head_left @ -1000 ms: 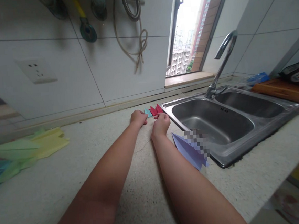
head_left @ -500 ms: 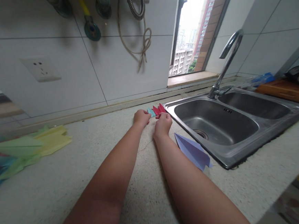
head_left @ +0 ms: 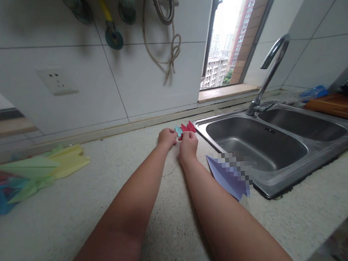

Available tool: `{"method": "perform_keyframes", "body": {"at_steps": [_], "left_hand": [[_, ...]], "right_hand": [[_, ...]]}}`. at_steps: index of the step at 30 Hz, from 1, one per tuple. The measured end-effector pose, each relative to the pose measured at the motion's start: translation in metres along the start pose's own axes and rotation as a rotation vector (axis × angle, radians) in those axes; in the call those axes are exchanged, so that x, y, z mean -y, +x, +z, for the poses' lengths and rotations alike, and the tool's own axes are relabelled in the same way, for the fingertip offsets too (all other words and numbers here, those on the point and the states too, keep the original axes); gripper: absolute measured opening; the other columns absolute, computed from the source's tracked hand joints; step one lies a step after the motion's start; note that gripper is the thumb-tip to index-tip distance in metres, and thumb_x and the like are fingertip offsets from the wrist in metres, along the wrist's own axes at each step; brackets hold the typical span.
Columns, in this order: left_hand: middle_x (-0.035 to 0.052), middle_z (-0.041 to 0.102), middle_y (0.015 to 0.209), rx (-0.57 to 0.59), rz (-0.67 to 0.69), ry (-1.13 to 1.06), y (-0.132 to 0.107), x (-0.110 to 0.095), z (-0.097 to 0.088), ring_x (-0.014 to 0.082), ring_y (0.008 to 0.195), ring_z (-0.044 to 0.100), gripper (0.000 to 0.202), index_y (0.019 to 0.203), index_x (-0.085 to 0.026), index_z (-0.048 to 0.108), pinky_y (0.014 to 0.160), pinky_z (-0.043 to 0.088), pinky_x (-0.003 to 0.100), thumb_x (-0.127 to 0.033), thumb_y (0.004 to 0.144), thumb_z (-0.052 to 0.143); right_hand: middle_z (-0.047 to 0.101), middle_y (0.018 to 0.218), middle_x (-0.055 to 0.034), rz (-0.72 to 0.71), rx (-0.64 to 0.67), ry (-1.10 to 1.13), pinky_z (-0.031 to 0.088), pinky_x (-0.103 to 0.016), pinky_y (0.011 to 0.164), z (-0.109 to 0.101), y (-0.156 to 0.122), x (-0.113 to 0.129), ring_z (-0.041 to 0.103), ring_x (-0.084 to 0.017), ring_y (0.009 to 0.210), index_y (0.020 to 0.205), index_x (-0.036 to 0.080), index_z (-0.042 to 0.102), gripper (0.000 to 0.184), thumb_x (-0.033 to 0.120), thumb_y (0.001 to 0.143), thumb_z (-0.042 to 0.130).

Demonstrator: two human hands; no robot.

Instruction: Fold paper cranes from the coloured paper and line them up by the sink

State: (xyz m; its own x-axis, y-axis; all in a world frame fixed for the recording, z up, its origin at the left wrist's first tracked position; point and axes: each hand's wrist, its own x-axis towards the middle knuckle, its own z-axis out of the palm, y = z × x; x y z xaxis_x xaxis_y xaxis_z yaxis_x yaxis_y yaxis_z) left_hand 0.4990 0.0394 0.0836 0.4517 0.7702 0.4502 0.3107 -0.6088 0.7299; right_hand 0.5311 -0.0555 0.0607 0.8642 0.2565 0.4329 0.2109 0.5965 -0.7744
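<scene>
Lying near on the table [head_left: 78, 218], a purple paper plane [head_left: 225, 174] sits just beside the right arm, so a bump could knock it into the sink [head_left: 256, 140]. Farther off, the left hand [head_left: 167, 138] and right hand [head_left: 188, 142] pinch small red and blue folded paper [head_left: 186, 127] by the sink's edge; it could slip in.

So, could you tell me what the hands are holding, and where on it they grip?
Both the left hand and the right hand pinch the near end of the small red and teal folded paper lying on the counter beside the sink.
</scene>
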Motion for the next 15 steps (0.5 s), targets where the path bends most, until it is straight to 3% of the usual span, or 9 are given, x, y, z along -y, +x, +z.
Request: {"method": "perform_keyframes", "body": {"at_steps": [4,7,11,15], "left_hand": [[0.0056,0.066,0.093,-0.136,0.106,0.181,-0.003,-0.005,0.002,0.0172,0.08,0.064,0.037,0.11,-0.019,0.065,0.068,0.045,0.026,-0.039,0.078,0.064],[0.0071,0.059,0.113,-0.151,0.221,0.327,-0.006,-0.007,0.005,0.0192,0.088,0.062,0.039,0.118,-0.026,0.065,0.073,0.043,0.028,-0.034,0.08,0.064],[0.0092,0.056,0.109,-0.105,0.284,0.488,-0.012,-0.009,0.004,0.0222,0.082,0.061,0.025,0.105,-0.025,0.069,0.069,0.042,0.031,-0.035,0.085,0.057],[0.0104,0.056,0.107,-0.096,0.308,0.586,-0.016,-0.01,-0.001,0.0245,0.084,0.062,0.03,0.102,-0.021,0.068,0.069,0.045,0.033,-0.043,0.086,0.056]], "right_hand": [[0.057,0.066,0.0,-0.001,0.01,0.007,0.04,-0.023,0.062,0.002,0.0,-0.001,0.051,-0.011,0.064,0.069,0.013,0.055,0.015,0.025,0.077,0.052],[0.058,0.066,-0.001,0.011,0.008,0.044,0.041,-0.023,0.06,0.002,0.001,-0.002,0.053,-0.012,0.062,0.07,0.013,0.053,0.014,0.025,0.077,0.05],[0.059,0.067,-0.0026,0.005,-0.001,0.055,0.042,-0.023,0.061,0.001,0.001,-0.002,0.053,-0.012,0.063,0.069,0.013,0.054,0.014,0.025,0.076,0.05],[0.059,0.067,-0.0032,0.002,-0.009,0.061,0.042,-0.024,0.062,0.001,0.002,-0.004,0.053,-0.013,0.063,0.067,0.013,0.053,0.015,0.025,0.075,0.049]]}}
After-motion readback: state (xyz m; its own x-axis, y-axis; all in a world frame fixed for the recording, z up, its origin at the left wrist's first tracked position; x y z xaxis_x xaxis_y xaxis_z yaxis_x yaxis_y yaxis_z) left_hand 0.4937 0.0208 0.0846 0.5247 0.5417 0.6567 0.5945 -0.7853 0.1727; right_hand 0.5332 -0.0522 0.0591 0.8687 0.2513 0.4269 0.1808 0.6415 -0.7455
